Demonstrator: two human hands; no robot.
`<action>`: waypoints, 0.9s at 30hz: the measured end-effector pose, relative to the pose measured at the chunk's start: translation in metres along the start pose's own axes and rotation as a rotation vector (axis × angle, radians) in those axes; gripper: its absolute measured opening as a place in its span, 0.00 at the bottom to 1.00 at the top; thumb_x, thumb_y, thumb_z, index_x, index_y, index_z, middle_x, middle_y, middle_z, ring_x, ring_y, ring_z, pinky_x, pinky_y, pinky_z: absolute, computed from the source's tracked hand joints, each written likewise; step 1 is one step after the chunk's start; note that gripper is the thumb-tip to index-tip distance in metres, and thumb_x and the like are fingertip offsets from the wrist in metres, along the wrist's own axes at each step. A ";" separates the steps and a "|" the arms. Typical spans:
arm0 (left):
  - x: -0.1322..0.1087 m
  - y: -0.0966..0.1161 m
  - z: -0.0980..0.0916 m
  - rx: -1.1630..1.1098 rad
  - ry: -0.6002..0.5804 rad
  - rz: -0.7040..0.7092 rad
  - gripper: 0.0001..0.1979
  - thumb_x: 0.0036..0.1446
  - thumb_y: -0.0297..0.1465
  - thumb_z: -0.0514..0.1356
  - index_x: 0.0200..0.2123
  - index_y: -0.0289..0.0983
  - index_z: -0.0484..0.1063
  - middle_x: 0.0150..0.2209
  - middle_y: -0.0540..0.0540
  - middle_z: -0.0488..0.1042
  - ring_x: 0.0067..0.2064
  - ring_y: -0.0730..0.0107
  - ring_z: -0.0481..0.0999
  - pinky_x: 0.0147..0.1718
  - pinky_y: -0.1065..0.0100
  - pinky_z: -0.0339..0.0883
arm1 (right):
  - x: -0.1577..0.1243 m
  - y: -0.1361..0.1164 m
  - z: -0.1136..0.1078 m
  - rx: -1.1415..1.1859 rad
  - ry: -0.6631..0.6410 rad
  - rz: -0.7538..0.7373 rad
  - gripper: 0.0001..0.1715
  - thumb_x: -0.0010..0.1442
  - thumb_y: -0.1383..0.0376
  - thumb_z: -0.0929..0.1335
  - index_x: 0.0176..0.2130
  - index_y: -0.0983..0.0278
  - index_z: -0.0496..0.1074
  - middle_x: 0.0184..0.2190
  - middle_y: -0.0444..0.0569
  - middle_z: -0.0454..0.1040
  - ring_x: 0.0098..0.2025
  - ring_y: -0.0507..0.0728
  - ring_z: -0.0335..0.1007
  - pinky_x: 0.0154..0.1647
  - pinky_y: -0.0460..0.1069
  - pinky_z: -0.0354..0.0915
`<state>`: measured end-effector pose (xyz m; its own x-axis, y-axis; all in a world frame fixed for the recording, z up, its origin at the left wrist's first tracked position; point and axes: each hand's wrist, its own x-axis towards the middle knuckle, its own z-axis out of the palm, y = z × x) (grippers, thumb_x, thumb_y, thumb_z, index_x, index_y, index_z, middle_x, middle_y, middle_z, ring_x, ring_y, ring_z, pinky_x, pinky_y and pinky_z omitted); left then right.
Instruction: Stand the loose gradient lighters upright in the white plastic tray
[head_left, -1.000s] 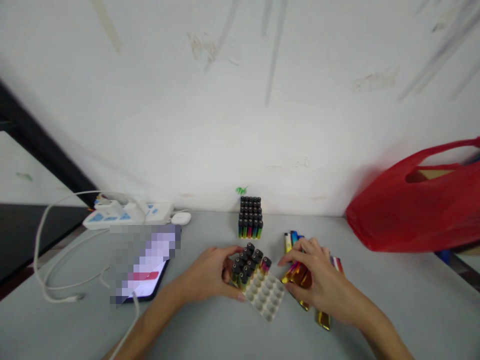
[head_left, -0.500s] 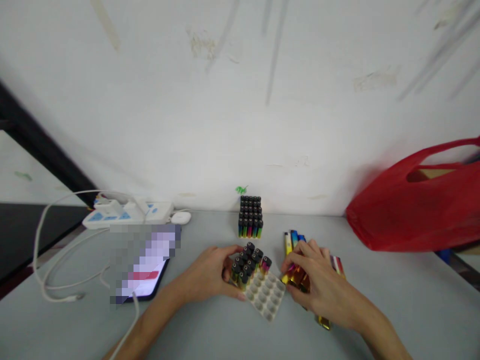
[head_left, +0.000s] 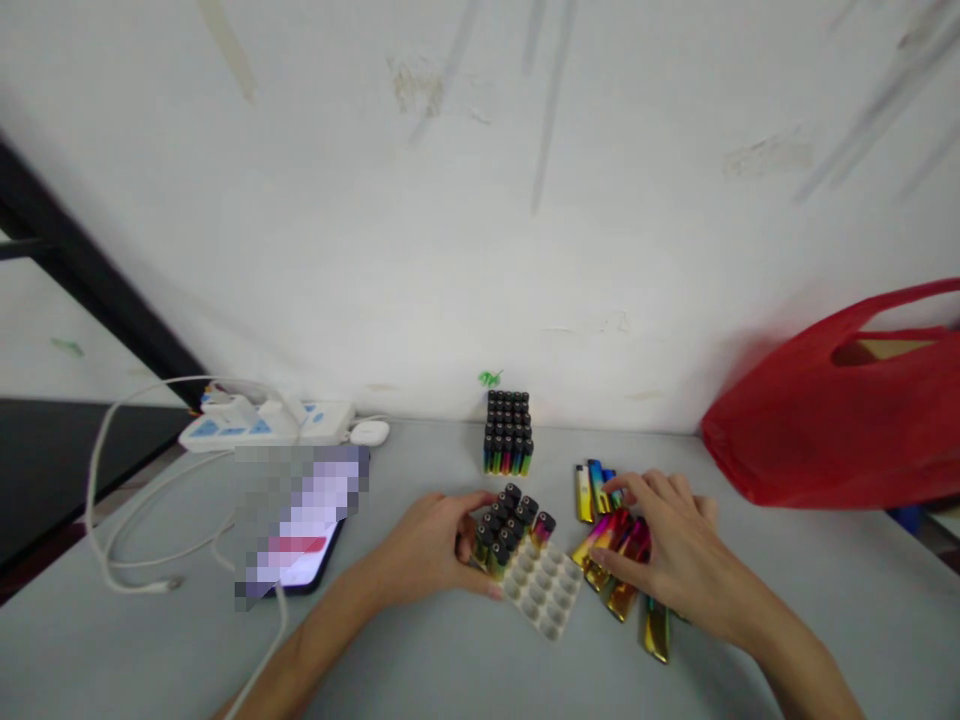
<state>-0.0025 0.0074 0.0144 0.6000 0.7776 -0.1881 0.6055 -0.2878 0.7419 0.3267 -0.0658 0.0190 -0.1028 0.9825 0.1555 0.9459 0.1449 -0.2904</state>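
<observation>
A pale tray (head_left: 541,590) with rows of round hollows lies tilted on the table. Several slim, shiny tubes (head_left: 506,525), which look like lighters, stand in its far-left part with their black ends up. My left hand (head_left: 431,548) grips that side of the tray, thumb along the near edge and fingers partly hidden behind the tubes. Over a loose pile of gold, pink and blue tubes (head_left: 609,560) is my right hand (head_left: 671,555), its thumb and forefinger spread apart. It covers part of the pile.
A block of upright black-ended tubes (head_left: 508,430) stands near the wall. To the left are a phone (head_left: 307,540), a power strip (head_left: 262,425), a small white case (head_left: 370,432) and a looping white cable (head_left: 94,490). A red bag (head_left: 817,430) sits at the right.
My right hand has opened its pinch and shifted slightly right, uncovering more of the loose tubes. My left hand keeps its hold on the tray. The whole view has shifted a little.
</observation>
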 end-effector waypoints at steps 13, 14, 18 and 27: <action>0.000 0.004 0.000 0.042 0.006 0.008 0.50 0.41 0.57 0.79 0.64 0.38 0.79 0.35 0.48 0.86 0.35 0.56 0.83 0.34 0.67 0.69 | 0.003 -0.010 0.000 0.087 -0.048 0.013 0.24 0.56 0.52 0.83 0.48 0.56 0.78 0.48 0.52 0.78 0.52 0.70 0.71 0.51 0.61 0.60; 0.000 0.003 0.000 0.052 0.010 0.005 0.51 0.41 0.57 0.79 0.65 0.38 0.78 0.35 0.49 0.86 0.35 0.57 0.83 0.34 0.67 0.68 | 0.004 -0.011 0.001 0.104 -0.048 0.024 0.24 0.55 0.55 0.83 0.48 0.56 0.78 0.48 0.52 0.78 0.52 0.70 0.72 0.51 0.61 0.61; 0.000 0.003 0.000 0.075 0.028 0.006 0.52 0.41 0.58 0.79 0.66 0.38 0.78 0.33 0.50 0.84 0.34 0.57 0.82 0.35 0.67 0.68 | 0.007 -0.013 0.001 0.251 -0.086 0.048 0.17 0.56 0.63 0.80 0.46 0.56 0.79 0.47 0.50 0.78 0.47 0.65 0.75 0.49 0.57 0.65; 0.000 0.006 -0.001 0.074 0.018 0.009 0.50 0.41 0.56 0.81 0.64 0.37 0.79 0.32 0.50 0.84 0.34 0.58 0.82 0.32 0.69 0.65 | 0.011 -0.020 -0.004 0.679 -0.068 0.095 0.11 0.60 0.59 0.79 0.41 0.58 0.79 0.39 0.48 0.84 0.41 0.63 0.81 0.44 0.56 0.70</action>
<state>0.0006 0.0062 0.0193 0.5964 0.7845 -0.1701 0.6379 -0.3346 0.6936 0.3082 -0.0581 0.0302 -0.0692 0.9965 0.0466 0.5518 0.0772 -0.8304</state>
